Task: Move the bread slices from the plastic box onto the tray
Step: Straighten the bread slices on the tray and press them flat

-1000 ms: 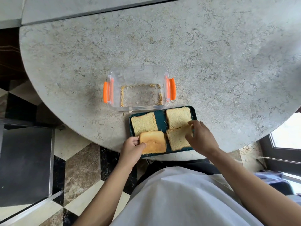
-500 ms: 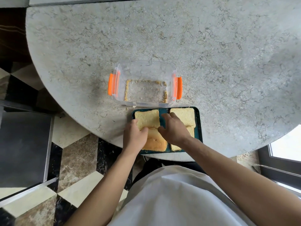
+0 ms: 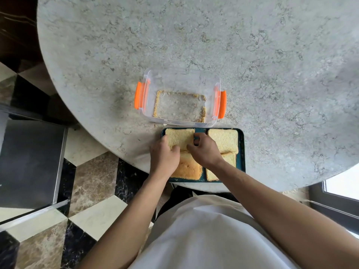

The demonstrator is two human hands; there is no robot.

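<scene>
A dark teal tray [image 3: 241, 150] lies at the table's near edge with several bread slices on it. The far-left slice [image 3: 179, 137] has both hands on it: my left hand [image 3: 164, 157] grips its left edge and my right hand [image 3: 204, 151] pinches its right edge. A far-right slice [image 3: 223, 140] lies flat. A browner crust slice [image 3: 189, 168] sits near left, and a near-right slice [image 3: 230, 160] is partly under my right wrist. The clear plastic box [image 3: 180, 98] with orange clips stands just beyond the tray, holding only crumbs.
The round grey marble table [image 3: 194, 45] stretches wide beyond the box. A dark stool or cabinet [image 3: 29, 162] stands on the tiled floor to the left. A window frame [image 3: 334, 200] is at the right.
My right hand left the near-right slice and moved left to the far-left slice. My left hand moved up from the crust slice to that slice's left edge.
</scene>
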